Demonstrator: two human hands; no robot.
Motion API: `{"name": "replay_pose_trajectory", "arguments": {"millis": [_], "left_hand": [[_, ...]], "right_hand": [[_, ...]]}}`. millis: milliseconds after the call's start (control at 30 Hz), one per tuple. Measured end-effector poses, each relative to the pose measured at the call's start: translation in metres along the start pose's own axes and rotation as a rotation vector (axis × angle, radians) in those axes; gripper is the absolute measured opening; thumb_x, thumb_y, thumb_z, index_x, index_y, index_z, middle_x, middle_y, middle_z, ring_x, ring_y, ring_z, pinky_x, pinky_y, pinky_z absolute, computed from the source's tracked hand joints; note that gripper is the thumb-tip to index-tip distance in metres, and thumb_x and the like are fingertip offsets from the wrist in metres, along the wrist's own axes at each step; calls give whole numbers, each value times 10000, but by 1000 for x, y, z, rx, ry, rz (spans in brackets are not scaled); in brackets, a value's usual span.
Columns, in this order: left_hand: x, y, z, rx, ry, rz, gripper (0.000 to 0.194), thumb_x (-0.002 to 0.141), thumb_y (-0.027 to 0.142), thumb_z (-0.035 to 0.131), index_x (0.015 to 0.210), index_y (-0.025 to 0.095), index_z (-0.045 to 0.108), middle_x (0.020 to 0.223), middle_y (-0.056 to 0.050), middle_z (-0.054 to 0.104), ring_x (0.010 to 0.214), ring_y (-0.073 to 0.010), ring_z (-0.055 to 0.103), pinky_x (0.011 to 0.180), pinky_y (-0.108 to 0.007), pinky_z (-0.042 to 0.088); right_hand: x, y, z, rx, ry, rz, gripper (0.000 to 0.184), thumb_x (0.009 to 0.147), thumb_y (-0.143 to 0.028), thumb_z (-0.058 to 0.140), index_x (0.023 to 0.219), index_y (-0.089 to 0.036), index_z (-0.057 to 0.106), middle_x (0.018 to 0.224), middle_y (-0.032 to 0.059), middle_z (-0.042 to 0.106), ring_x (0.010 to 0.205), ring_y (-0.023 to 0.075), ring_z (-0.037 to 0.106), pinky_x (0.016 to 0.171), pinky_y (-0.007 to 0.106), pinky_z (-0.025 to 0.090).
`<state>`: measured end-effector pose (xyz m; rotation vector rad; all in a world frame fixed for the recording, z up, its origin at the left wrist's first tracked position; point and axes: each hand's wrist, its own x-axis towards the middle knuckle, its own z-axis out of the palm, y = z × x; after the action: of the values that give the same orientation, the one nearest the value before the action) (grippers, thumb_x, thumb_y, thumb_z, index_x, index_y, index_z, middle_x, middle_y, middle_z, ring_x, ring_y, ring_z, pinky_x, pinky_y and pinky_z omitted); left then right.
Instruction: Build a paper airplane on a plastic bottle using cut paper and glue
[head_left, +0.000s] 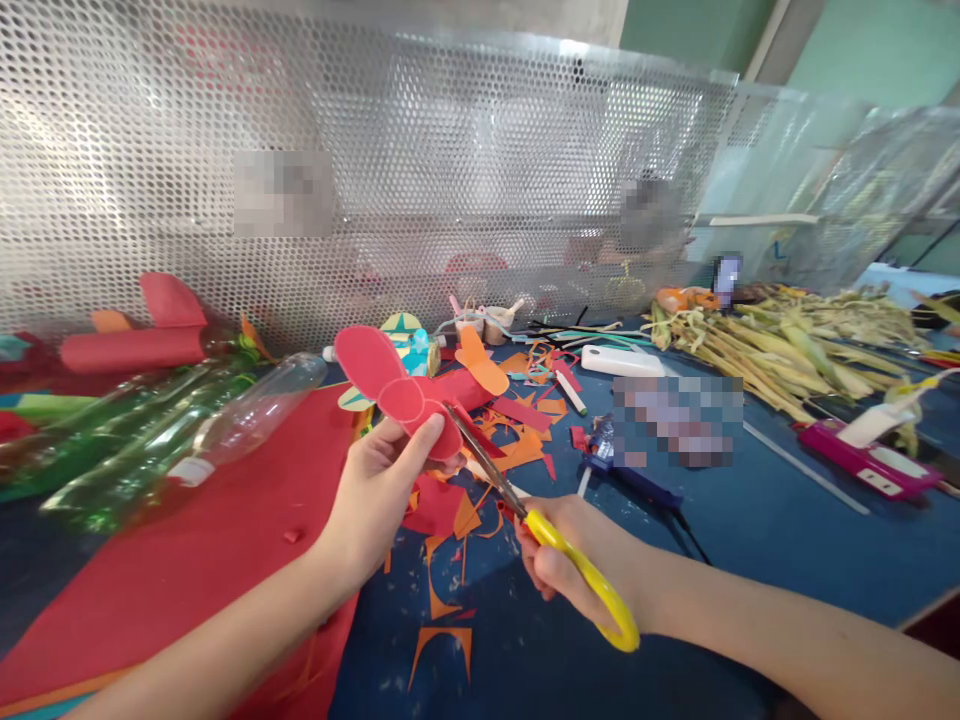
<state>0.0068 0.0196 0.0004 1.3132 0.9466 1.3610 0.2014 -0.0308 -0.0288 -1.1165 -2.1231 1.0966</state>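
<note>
A flower-like red cutout (pixel 406 400) is pinched above the table (pixel 757 530) between the thumb and fingers of the left hand (pixel 384 462). From the cutout, at 4 o'clock, yellow-handled scissors (pixel 585 580) are gripped in the curled fingers of the right hand (pixel 581 548), their blades brought against its lower lobe. The trimming is judged well advanced: the upper-left lobe looks fully rounded, while the edge by the blades appears unfinished, though how much is left cannot be told. An orange cutout (pixel 481 362), its lobes already rounded, is seen at 2 o'clock, and curved orange scraps (pixel 442 640) are strewn towards 6. A red sheet (pixel 247 525) is spread at 8 o'clock, a clear bottle (pixel 262 408) laid at 9.
</note>
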Motion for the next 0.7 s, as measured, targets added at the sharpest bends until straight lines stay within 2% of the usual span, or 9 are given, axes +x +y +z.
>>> {"name": "replay_pose_trajectory", "arguments": {"millis": [167, 400, 533, 700], "left_hand": [[-4, 3, 2, 91, -14, 4, 145, 798, 293, 636, 724, 176, 679, 649, 3, 691, 586, -118, 620, 582, -195, 499], [-8, 9, 5, 213, -77, -5, 211, 789, 293, 631, 614, 179, 664, 602, 3, 689, 564, -123, 608, 591, -195, 497], [-10, 8, 6, 193, -118, 2, 204, 795, 308, 623, 641, 185, 675, 601, 14, 688, 575, -123, 618, 606, -191, 500], [-12, 10, 7, 227, -98, 3, 207, 784, 338, 628, 660, 179, 673, 582, 8, 678, 559, -142, 618, 584, -223, 502]], "right_hand": [[-1, -16, -5, -77, -62, -24, 777, 743, -839, 33, 739, -177, 442, 661, 57, 528, 523, 144, 476, 475, 269, 347], [-1, -16, -7, -68, -52, -63, 825, 745, -837, 32, 848, -152, 481, 713, 81, 571, 557, 166, 514, 492, 288, 382], [-2, -13, -5, -29, -41, -76, 818, 746, -838, 54, 877, -152, 480, 747, 87, 584, 607, 179, 538, 542, 305, 425], [-3, -15, -6, -7, -28, -91, 799, 761, -828, 80, 896, -156, 489, 768, 85, 573, 645, 187, 525, 594, 330, 438]]}}
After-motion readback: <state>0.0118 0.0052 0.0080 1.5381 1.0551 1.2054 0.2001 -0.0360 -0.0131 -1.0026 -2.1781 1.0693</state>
